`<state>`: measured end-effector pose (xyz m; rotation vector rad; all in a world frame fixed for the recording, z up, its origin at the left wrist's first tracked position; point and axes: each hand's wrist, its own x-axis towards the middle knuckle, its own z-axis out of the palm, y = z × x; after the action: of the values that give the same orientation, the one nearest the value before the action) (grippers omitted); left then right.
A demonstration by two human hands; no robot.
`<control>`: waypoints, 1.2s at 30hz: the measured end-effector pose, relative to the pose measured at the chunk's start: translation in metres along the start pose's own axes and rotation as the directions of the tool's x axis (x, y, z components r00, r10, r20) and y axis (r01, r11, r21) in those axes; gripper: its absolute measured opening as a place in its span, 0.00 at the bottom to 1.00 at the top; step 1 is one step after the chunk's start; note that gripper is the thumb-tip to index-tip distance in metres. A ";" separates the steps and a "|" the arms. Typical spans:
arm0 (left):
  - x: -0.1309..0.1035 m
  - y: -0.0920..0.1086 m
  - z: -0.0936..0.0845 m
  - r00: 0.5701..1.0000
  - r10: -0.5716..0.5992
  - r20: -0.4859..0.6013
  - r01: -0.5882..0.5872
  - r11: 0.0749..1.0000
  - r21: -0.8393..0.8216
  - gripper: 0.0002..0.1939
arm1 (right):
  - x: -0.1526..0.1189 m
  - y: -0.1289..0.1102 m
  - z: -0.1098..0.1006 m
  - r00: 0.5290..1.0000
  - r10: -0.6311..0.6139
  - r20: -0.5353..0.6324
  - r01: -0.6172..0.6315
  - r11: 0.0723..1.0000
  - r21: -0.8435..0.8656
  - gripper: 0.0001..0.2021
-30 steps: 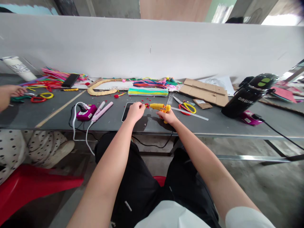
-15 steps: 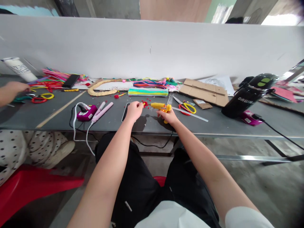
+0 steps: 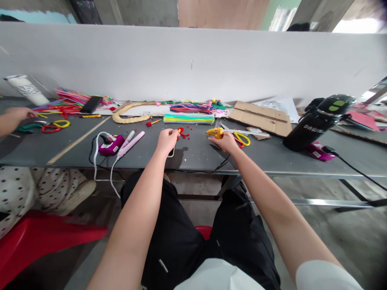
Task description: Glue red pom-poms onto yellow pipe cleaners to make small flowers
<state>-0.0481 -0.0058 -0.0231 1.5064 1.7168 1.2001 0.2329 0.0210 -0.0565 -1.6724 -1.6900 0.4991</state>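
Head camera looks down at a long grey table (image 3: 36,149) with a white wall behind it. The left hand (image 3: 167,139) is near the middle of the table, close to its front edge. Its fingers are closed in a pinch on a small red piece (image 3: 180,130), which looks like a bit of fuzzy wire. More red bits lie on the table just beside it.

The right hand (image 3: 226,141) is a little way off to the right. It is curled around the handle of a yellow glue gun (image 3: 215,132), and the tip points left, toward the red piece. The gun's black cord (image 3: 223,164) runs off over the front edge. Yellow scissors (image 3: 241,137) lie just behind this hand.

I think the gluing step is going on: the red piece is held ready and the gun is held away from it. The next move needs the tip brought close to the red piece, with care, because the tip is hot and the pinching fingers are right there.

Near the back edge lie a stack of coloured fuzzy wires (image 3: 188,118) and some cardboard (image 3: 260,117). A black bottle (image 3: 317,123) lies toward the right end. Another person's hand (image 3: 18,113) rests at the left end.
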 end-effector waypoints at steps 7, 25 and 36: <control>0.002 0.000 -0.011 1.000 -0.015 -0.012 0.015 1.000 -0.022 0.11 | -0.046 0.006 -0.002 0.945 -0.020 -0.326 0.019 1.000 -0.004 0.23; 0.007 -0.010 -0.018 0.999 0.039 0.003 -0.039 0.998 0.053 0.12 | 0.013 -0.092 0.098 0.965 -0.175 0.197 0.213 0.958 -0.191 0.09; 0.007 -0.014 -0.020 0.999 0.018 0.051 -0.023 0.994 0.110 0.12 | 0.015 -0.092 0.111 0.959 -0.200 0.203 0.215 0.975 -0.054 0.06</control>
<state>-0.0732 -0.0037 -0.0252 1.6094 1.7640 1.0834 0.0914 0.0492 -0.0646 -1.5145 -2.0255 0.5175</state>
